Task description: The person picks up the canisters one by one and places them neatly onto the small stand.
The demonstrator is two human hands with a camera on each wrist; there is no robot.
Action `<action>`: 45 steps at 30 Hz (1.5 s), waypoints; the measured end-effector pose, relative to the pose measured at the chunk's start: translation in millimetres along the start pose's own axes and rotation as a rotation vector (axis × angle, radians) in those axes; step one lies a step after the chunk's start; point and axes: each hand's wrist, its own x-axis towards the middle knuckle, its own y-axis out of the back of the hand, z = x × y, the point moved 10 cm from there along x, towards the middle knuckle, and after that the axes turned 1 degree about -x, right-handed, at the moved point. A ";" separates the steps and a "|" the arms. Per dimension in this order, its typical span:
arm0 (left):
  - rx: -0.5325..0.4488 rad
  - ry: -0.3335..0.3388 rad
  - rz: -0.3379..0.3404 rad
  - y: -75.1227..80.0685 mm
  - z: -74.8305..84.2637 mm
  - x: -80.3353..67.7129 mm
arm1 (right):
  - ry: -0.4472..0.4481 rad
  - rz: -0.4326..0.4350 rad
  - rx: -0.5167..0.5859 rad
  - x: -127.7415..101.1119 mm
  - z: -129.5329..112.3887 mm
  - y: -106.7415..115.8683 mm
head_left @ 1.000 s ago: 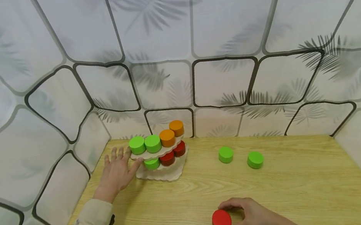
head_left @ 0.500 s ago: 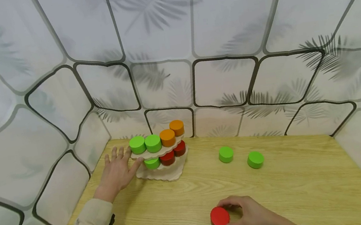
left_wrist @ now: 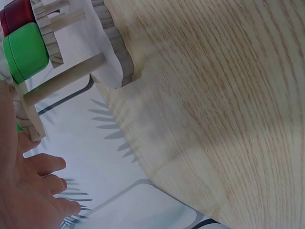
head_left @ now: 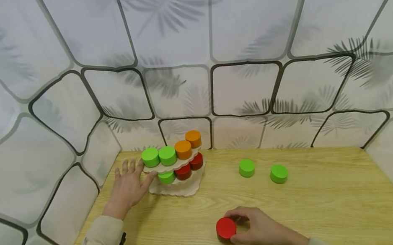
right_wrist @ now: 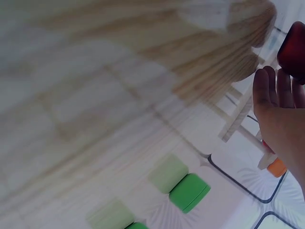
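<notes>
At the back left stands a pale wooden two-tier stand [head_left: 181, 189] with scalloped edges. Green round blocks [head_left: 167, 156] and orange round blocks [head_left: 183, 150] sit on its upper tier; one green and two dark red round blocks [head_left: 183, 172] sit on the tier below. My left hand [head_left: 128, 187] reaches the stand's left end, fingers spread and fairly straight, touching the upper tier's edge [left_wrist: 34, 129]. Between thumb and fingers, my right hand [head_left: 255, 227] grips a red round block [head_left: 226, 228] over the front middle of the table. In the right wrist view that block [right_wrist: 293, 52] appears at the fingertips.
Two loose green round blocks, one nearer the stand [head_left: 247, 168] and one farther right [head_left: 278, 173], lie on the wooden table [head_left: 330, 200]. A patterned pale wall covering [head_left: 248, 85] rises behind the table and along its left and right sides.
My right hand has carried the red round block leftward and away from me, toward the stand. The left hand has stayed in place at the stand.
</notes>
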 end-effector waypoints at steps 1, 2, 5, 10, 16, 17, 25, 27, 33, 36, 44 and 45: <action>0.000 0.000 0.001 0.2 0.1 0.0 | 0.000 -0.001 0.003 2.9 -1.2 -1.2; 0.001 0.000 0.001 0.3 0.1 0.0 | 0.004 0.000 0.008 6.0 -3.0 -2.0; 0.006 0.000 0.006 0.7 0.2 0.4 | 0.004 0.010 0.016 16.0 -7.6 -3.8; 0.012 -0.002 0.007 0.6 0.5 0.6 | -0.001 0.049 0.015 32.1 -15.1 -4.0; 0.000 -0.001 0.006 1.7 1.7 0.1 | -0.001 0.097 0.024 49.6 -18.5 -4.7; 0.000 0.000 0.008 2.1 1.9 0.1 | 0.000 0.106 0.023 52.2 -18.5 -4.9; -0.001 0.002 0.008 0.8 1.6 0.4 | -0.014 0.160 0.020 71.8 -20.3 -6.9; -0.001 0.004 0.006 0.1 0.9 0.2 | -0.009 0.176 0.013 76.4 -22.5 -6.6; 0.000 -0.001 0.010 0.1 0.1 -0.1 | 0.004 0.205 0.017 88.2 -28.1 -8.7; -0.001 -0.001 0.008 0.2 0.0 -0.5 | 0.002 0.211 0.017 93.5 -29.5 -10.7; -0.002 0.004 0.004 -0.3 0.1 -0.3 | -0.020 0.223 -0.012 103.8 -29.1 -14.8; -0.003 0.004 0.004 -0.3 0.1 -0.1 | -0.024 0.225 -0.012 104.5 -29.3 -14.9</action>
